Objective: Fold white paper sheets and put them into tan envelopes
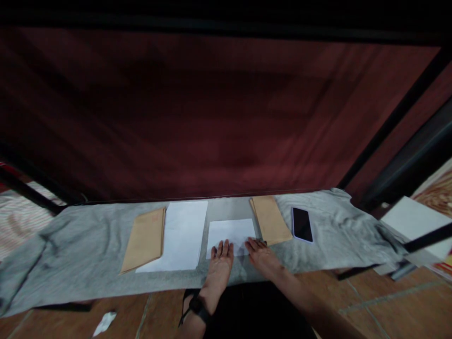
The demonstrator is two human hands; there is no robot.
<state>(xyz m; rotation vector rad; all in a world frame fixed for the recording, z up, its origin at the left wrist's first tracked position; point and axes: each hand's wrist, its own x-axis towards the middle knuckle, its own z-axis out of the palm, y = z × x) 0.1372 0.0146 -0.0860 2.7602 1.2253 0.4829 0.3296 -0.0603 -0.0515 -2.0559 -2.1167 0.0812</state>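
Note:
A white sheet of paper [231, 229], about half the size of the sheets beside it, lies on the grey cloth in front of me. My left hand [221, 261] rests flat on its near left part with the fingers stretched out. At its near right corner my right hand [259, 252] touches the paper, fingers extended, palm down. Left of it is a stack of larger white sheets [185, 235], partly covered by brown envelopes [145, 235]. More brown envelopes [271, 220] lie just beyond my right hand.
A phone [302, 224] with a dark screen lies right of the envelopes. The grey cloth [88, 245] covers a narrow surface against a dark red panel [219, 117]. Black bars slant at both sides. A crumpled white scrap [105, 323] lies on the tiled floor.

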